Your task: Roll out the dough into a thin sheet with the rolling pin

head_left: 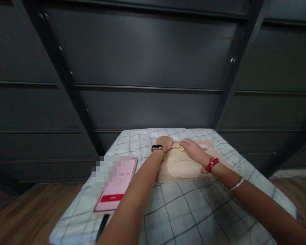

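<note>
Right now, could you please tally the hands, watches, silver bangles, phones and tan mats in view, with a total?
Hands: 2 (left hand, right hand)
Watches: 1 (watch on the left wrist)
Silver bangles: 1 (bangle on the right forearm)
Phones: 1 (phone)
Tan mats: 1 (mat)
Total: 6

Was pretty dim in there tbh: dark panels point(153, 44) caught only a soft sheen, blocky pixels hid part of the phone point(117, 185), left hand point(164, 142) and right hand point(193, 151) looked kinda soft.
</note>
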{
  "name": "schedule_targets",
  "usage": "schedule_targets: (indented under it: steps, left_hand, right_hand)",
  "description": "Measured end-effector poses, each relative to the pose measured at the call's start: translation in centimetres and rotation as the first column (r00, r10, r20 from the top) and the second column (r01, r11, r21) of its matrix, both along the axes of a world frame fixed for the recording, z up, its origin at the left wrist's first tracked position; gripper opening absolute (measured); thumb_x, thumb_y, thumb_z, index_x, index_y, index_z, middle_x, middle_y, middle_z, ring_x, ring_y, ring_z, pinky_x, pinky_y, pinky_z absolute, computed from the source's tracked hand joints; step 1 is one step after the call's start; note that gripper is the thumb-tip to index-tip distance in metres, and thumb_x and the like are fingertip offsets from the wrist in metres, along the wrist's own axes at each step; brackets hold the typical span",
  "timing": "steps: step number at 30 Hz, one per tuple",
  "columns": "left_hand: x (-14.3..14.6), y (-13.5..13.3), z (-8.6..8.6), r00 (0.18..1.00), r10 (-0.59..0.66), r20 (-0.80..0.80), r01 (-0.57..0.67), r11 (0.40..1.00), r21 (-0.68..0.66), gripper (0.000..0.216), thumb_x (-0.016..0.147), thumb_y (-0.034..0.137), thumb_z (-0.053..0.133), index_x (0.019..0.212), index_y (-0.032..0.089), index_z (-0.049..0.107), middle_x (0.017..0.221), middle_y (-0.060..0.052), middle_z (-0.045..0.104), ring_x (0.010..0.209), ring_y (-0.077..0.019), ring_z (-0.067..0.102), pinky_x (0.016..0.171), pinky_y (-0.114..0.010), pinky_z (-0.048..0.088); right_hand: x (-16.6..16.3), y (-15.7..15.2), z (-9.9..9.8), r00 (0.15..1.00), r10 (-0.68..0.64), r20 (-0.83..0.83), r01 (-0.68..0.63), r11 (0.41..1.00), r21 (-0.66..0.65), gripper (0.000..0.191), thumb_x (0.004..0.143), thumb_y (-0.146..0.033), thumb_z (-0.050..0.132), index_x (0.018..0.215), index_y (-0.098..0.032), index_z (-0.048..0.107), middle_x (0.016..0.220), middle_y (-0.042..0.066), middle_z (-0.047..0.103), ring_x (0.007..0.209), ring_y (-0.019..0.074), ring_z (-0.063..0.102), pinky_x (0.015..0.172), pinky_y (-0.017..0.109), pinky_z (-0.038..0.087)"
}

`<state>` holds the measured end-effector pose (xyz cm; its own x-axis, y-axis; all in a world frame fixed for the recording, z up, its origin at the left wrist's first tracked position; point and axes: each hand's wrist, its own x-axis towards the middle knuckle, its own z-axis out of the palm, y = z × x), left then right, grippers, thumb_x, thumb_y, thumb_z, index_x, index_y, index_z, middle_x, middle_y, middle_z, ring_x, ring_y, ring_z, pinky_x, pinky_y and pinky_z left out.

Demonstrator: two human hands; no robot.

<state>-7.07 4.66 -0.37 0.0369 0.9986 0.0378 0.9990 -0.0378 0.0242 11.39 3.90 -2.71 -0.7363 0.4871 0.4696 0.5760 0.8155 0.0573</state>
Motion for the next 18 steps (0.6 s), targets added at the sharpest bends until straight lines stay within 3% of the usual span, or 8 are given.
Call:
schedule_targets:
  steps: [6, 9, 14, 18]
  left_hand:
    - [0.1, 0.3, -0.1, 0.996, 0.070, 0.057, -0.069, 0.998, -0.008, 0.048, 0.097, 0.030, 0.028, 0.111, 0.011, 0.069, 0.108, -0.016, 0.069, 0.103, -0.0224, 0.065, 0.083, -0.026, 0.049]
    - [0.2, 0.4, -0.1, 0.990, 0.104, 0.091, -0.103, 0.995, -0.017, 0.049, 0.097, 0.032, 0.027, 0.110, 0.012, 0.070, 0.108, -0.015, 0.069, 0.103, -0.0217, 0.065, 0.084, -0.025, 0.049]
    - [0.2, 0.9, -0.1, 0.992, 0.087, 0.088, -0.085, 0.996, -0.031, 0.050, 0.097, 0.031, 0.026, 0.112, 0.009, 0.069, 0.109, -0.018, 0.068, 0.104, -0.0244, 0.064, 0.084, -0.029, 0.050]
    - [0.2, 1.5, -0.1, 0.994, 0.060, 0.096, -0.058, 0.998, -0.028, 0.047, 0.096, 0.030, 0.030, 0.112, 0.009, 0.068, 0.112, -0.018, 0.067, 0.106, -0.0245, 0.064, 0.086, -0.029, 0.049]
  right_hand:
    - [-0.1, -0.3, -0.1, 0.999, -0.025, -0.030, 0.023, 0.998, -0.061, 0.021, 0.086, -0.005, 0.044, 0.078, -0.014, 0.062, 0.083, 0.010, 0.057, 0.082, 0.0203, 0.052, 0.074, 0.031, 0.043]
    - [0.2, -0.3, -0.1, 0.998, 0.003, -0.061, -0.011, 0.993, -0.119, 0.023, 0.087, -0.005, 0.041, 0.085, -0.013, 0.063, 0.085, 0.010, 0.060, 0.081, 0.0193, 0.054, 0.073, 0.031, 0.044]
    - [0.9, -0.7, 0.6, 0.987, 0.156, 0.025, -0.153, 0.984, -0.096, 0.029, 0.081, 0.000, 0.046, 0.091, -0.016, 0.068, 0.093, 0.009, 0.066, 0.094, 0.0202, 0.057, 0.086, 0.036, 0.046]
    - [1.3, -1.5, 1.5, 0.990, 0.129, 0.059, -0.122, 0.985, -0.121, 0.037, 0.081, 0.000, 0.045, 0.105, -0.016, 0.067, 0.095, 0.010, 0.068, 0.090, 0.0196, 0.060, 0.084, 0.035, 0.048]
